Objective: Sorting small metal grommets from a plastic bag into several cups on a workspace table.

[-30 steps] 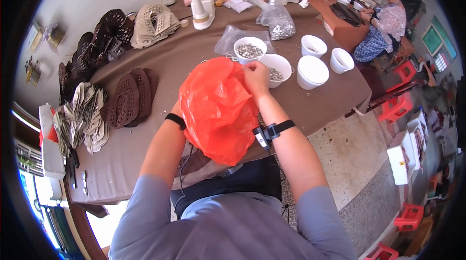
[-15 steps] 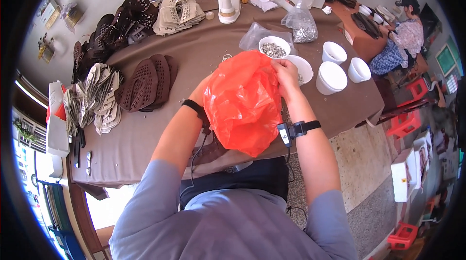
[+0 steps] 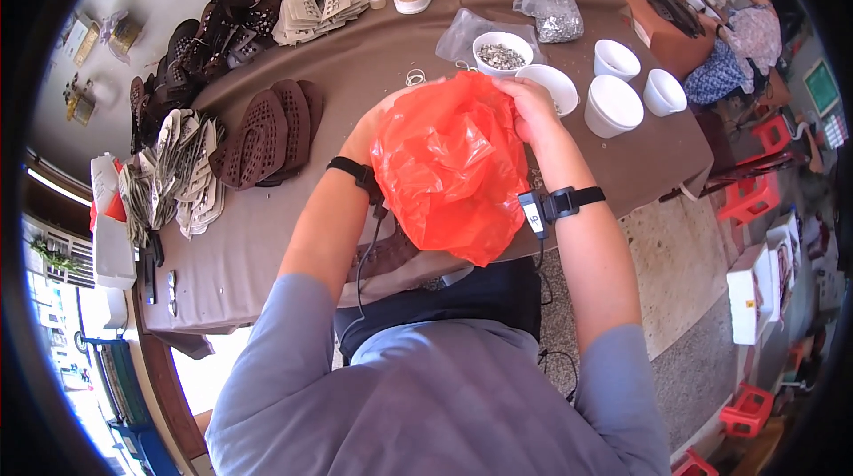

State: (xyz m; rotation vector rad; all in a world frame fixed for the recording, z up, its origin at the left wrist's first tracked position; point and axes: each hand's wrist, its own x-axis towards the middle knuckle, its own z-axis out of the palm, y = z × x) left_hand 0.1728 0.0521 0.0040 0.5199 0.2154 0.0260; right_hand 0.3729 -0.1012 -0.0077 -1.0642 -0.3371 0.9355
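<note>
A crinkled red plastic bag [image 3: 449,170] bulges in front of me, above the near edge of the cloth-covered table. My right hand [image 3: 530,106] is closed on the bag's upper right rim, thumb and fingers pinched together. Most of my left hand [image 3: 398,106] is hidden behind the bag's upper left side, so its fingers cannot be made out. Just beyond the bag stand a white bowl [image 3: 484,52] of small metallic pieces and a second white bowl [image 3: 553,79], which the right hand partly covers.
Brown perforated shoe uppers [image 3: 258,143] and pale cut pieces [image 3: 178,174] lie at left. White tubs [image 3: 613,107] stand at right, a clear bag of shiny pieces [image 3: 560,27] behind them. Eyeglasses [image 3: 172,294] rest near the left edge. Another person [image 3: 742,41] sits at far right.
The red bag has risen slightly in the picture, and its lower end has swung a little to the right. My right hand keeps its grip on the rim. The whole view has shifted slightly.
</note>
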